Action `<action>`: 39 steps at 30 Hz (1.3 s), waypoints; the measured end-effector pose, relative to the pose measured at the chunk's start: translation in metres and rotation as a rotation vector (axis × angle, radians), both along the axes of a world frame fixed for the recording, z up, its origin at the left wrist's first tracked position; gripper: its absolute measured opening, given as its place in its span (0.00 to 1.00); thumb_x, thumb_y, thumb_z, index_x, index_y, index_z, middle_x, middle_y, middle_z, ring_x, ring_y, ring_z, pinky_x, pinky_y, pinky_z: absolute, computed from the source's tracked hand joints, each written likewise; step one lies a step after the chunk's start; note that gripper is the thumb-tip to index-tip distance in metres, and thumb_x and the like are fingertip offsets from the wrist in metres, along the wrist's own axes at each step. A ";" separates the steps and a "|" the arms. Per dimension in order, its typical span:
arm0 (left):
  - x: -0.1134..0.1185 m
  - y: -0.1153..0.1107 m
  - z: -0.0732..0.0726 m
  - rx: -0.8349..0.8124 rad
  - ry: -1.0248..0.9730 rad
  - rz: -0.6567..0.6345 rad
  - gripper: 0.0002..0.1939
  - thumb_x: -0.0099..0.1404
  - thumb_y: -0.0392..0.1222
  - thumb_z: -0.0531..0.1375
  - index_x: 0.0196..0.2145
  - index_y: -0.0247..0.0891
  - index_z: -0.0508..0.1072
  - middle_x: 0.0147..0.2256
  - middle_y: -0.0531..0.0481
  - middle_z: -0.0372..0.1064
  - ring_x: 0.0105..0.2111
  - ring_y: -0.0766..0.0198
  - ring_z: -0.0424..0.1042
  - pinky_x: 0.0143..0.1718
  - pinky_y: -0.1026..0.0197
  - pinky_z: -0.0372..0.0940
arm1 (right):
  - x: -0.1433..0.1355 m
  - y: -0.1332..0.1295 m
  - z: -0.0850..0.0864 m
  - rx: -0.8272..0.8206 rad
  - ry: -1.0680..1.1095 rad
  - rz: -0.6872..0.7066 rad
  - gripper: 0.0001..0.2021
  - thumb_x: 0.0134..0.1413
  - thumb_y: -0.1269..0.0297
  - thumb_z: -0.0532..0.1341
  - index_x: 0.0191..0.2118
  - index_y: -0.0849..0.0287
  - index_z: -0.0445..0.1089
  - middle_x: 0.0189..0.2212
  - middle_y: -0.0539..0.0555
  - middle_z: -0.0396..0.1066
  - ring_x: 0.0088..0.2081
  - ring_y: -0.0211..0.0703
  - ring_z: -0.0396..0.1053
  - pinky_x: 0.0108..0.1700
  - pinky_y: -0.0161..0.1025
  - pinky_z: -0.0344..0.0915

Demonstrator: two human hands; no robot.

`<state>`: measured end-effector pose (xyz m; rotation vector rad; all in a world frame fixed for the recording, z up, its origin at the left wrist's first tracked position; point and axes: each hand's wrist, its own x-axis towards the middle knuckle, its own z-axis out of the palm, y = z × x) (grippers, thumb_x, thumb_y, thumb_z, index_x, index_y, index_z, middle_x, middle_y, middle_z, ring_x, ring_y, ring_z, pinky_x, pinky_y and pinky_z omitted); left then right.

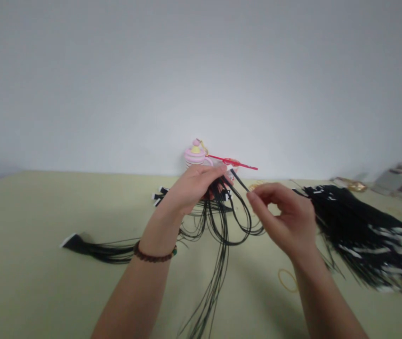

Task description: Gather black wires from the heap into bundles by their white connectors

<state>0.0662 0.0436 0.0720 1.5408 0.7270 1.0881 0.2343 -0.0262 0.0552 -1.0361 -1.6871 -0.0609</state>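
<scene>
My left hand (196, 187), with a beaded bracelet on its wrist, grips a bundle of thin black cables (222, 221) above the table. The cables loop and hang down below it. A white connector (230, 168) shows at its fingertips. From this connector a black strand (240, 180) runs down to my right hand (282, 212), whose thumb and forefinger pinch it. Part of the bundle is hidden behind my left fingers.
A large pile of black cables with white ends (366, 230) lies at the right. Another bundle (88, 247) lies at the left. A pink-lidded cup (194, 155) stands by the wall. Near my right forearm lies a yellow rubber band (287, 280) on the table (28, 282).
</scene>
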 end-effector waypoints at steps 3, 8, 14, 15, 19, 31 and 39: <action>0.002 0.000 0.001 -0.045 -0.041 0.025 0.18 0.57 0.53 0.57 0.26 0.32 0.74 0.21 0.50 0.66 0.20 0.71 0.61 0.21 0.67 0.54 | -0.011 0.000 -0.005 -0.161 -0.099 0.133 0.05 0.52 0.63 0.60 0.32 0.59 0.70 0.23 0.49 0.70 0.22 0.32 0.65 0.24 0.30 0.61; 0.006 0.000 0.000 -0.066 -0.038 -0.011 0.18 0.56 0.52 0.58 0.27 0.32 0.75 0.21 0.50 0.65 0.21 0.70 0.63 0.22 0.67 0.56 | -0.019 0.008 -0.009 -0.304 -0.133 0.174 0.12 0.57 0.61 0.53 0.29 0.60 0.69 0.17 0.48 0.66 0.19 0.31 0.61 0.21 0.30 0.55; 0.009 0.001 -0.001 -0.072 -0.077 0.004 0.18 0.57 0.51 0.57 0.28 0.31 0.74 0.20 0.51 0.64 0.21 0.71 0.62 0.23 0.67 0.56 | -0.008 0.014 -0.010 -0.444 -0.072 0.248 0.09 0.55 0.66 0.53 0.37 0.59 0.70 0.22 0.49 0.69 0.20 0.33 0.66 0.22 0.30 0.58; 0.009 0.001 -0.001 -0.064 -0.094 0.008 0.17 0.58 0.51 0.57 0.28 0.31 0.74 0.20 0.51 0.64 0.21 0.72 0.62 0.22 0.67 0.56 | -0.007 0.015 -0.011 -0.457 -0.106 0.247 0.09 0.54 0.66 0.55 0.37 0.59 0.70 0.21 0.49 0.69 0.19 0.34 0.66 0.20 0.30 0.57; 0.010 0.001 -0.001 -0.046 -0.176 0.002 0.16 0.58 0.50 0.57 0.28 0.32 0.75 0.20 0.51 0.65 0.20 0.73 0.61 0.21 0.69 0.54 | -0.011 0.018 -0.016 -0.522 -0.173 0.249 0.10 0.51 0.67 0.57 0.40 0.59 0.70 0.16 0.47 0.66 0.16 0.33 0.63 0.18 0.29 0.53; 0.000 0.002 0.010 -0.292 -0.453 -0.017 0.11 0.61 0.41 0.55 0.24 0.33 0.70 0.17 0.53 0.66 0.17 0.72 0.63 0.21 0.68 0.59 | 0.044 -0.032 0.030 -0.470 0.093 0.593 0.10 0.54 0.67 0.58 0.42 0.56 0.73 0.27 0.54 0.74 0.24 0.36 0.69 0.21 0.31 0.66; 0.013 -0.005 0.001 -0.118 -0.157 -0.061 0.16 0.57 0.49 0.58 0.24 0.31 0.72 0.20 0.50 0.66 0.20 0.72 0.62 0.19 0.68 0.53 | 0.038 -0.022 0.022 0.038 -0.237 0.197 0.19 0.43 0.73 0.66 0.44 0.52 0.70 0.34 0.52 0.70 0.30 0.37 0.65 0.29 0.36 0.64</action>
